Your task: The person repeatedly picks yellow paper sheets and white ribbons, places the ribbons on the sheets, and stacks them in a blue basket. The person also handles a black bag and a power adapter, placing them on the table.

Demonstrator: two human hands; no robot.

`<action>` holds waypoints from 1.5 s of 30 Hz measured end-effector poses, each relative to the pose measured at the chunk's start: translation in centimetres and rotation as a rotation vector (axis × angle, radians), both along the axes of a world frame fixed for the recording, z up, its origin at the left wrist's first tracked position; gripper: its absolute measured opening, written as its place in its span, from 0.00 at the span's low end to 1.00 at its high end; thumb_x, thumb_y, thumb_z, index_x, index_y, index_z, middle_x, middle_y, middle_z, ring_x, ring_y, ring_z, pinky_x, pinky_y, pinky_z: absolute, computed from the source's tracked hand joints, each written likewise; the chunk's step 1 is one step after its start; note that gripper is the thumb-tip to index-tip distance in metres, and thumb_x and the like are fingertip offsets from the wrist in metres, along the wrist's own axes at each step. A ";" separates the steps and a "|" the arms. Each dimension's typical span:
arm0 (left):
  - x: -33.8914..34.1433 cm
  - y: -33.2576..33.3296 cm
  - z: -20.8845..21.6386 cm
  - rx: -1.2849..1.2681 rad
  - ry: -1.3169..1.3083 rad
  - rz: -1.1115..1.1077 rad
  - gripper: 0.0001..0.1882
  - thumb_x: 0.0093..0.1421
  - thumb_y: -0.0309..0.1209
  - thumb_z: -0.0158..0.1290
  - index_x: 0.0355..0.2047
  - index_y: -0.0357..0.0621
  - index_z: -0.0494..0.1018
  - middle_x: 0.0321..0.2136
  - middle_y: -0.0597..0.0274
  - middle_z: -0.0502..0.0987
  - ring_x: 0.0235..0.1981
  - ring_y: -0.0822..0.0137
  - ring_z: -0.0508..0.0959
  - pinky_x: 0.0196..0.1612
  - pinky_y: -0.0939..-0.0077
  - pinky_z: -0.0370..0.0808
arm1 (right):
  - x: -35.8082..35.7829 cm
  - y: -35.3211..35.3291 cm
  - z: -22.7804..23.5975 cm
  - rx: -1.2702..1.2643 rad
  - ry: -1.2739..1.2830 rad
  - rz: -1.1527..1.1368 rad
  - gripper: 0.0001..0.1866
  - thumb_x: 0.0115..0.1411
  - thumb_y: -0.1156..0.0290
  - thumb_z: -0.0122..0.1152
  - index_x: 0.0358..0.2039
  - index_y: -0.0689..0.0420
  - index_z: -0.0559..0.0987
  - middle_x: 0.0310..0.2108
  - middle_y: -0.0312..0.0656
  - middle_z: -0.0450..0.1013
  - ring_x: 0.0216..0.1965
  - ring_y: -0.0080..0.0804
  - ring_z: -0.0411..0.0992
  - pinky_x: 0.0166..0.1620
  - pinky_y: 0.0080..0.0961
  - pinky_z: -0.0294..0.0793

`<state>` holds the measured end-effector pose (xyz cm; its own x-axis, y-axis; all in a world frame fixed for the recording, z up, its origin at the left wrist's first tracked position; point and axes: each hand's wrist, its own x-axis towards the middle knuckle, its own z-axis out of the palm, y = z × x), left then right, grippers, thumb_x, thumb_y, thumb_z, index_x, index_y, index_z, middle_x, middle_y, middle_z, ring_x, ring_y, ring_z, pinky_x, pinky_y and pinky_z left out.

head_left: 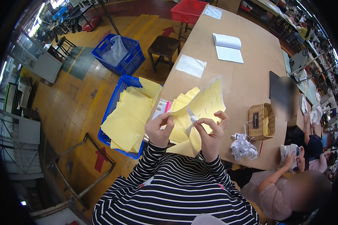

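Note:
My left hand (160, 129) pinches the near left edge of a thin yellow sheet (209, 100) between thumb and forefinger. The sheet stands tilted over the table, with rows of angled marks or slits on its face and a pale underside. At its near edge, a small white piece (193, 118) shows at the fingertips of my right hand (211, 132). That hand's thumb and forefinger are pinched together, its other fingers curled loosely. More yellow sheets (179, 129) lie fanned on the table beneath both hands. What they rest on is partly hidden.
Left of the table, a blue crate (108, 112) holds yellow sheets; another blue crate (133, 60) holds clear plastic. A stool (164, 47) stands beyond. On the table are an open notebook (229, 52), a wicker basket (257, 129) and white strips (244, 147). A co-worker (272, 187) sits at right.

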<state>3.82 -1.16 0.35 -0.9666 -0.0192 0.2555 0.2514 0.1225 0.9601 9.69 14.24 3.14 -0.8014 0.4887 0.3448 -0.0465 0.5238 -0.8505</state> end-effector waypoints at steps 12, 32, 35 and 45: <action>2.2 1.4 2.5 -0.165 0.150 -0.222 0.09 0.54 0.19 0.53 0.36 0.31 0.79 0.25 0.57 0.81 0.27 0.72 0.81 0.34 0.81 0.76 | 0.1 0.5 -0.4 -0.163 0.171 0.136 0.07 0.46 0.78 0.68 0.24 0.54 0.78 0.37 0.35 0.79 0.57 0.42 0.66 0.59 0.40 0.50; -4.6 -1.0 1.4 -0.087 0.172 -0.159 0.08 0.61 0.25 0.50 0.36 0.30 0.72 0.46 0.51 0.73 0.46 0.62 0.73 0.50 0.71 0.69 | 0.4 2.7 -1.4 -0.090 0.247 -0.091 0.06 0.50 0.69 0.69 0.30 0.51 0.82 0.33 0.30 0.75 0.51 0.34 0.67 0.57 0.36 0.55; -5.9 -1.8 1.8 0.154 0.013 -0.159 0.09 0.62 0.26 0.50 0.37 0.30 0.72 0.48 0.52 0.72 0.46 0.63 0.72 0.51 0.72 0.68 | 0.2 4.0 -1.9 -0.172 0.283 -0.105 0.06 0.50 0.69 0.70 0.29 0.52 0.81 0.36 0.33 0.75 0.50 0.35 0.68 0.56 0.36 0.58; -1.2 2.6 2.6 -0.269 0.312 -0.346 0.05 0.59 0.22 0.52 0.32 0.31 0.74 0.30 0.55 0.78 0.32 0.65 0.77 0.39 0.71 0.73 | 0.1 1.7 -1.4 -0.097 0.187 0.098 0.12 0.56 0.64 0.67 0.39 0.51 0.81 0.34 0.30 0.78 0.46 0.25 0.72 0.60 0.36 0.52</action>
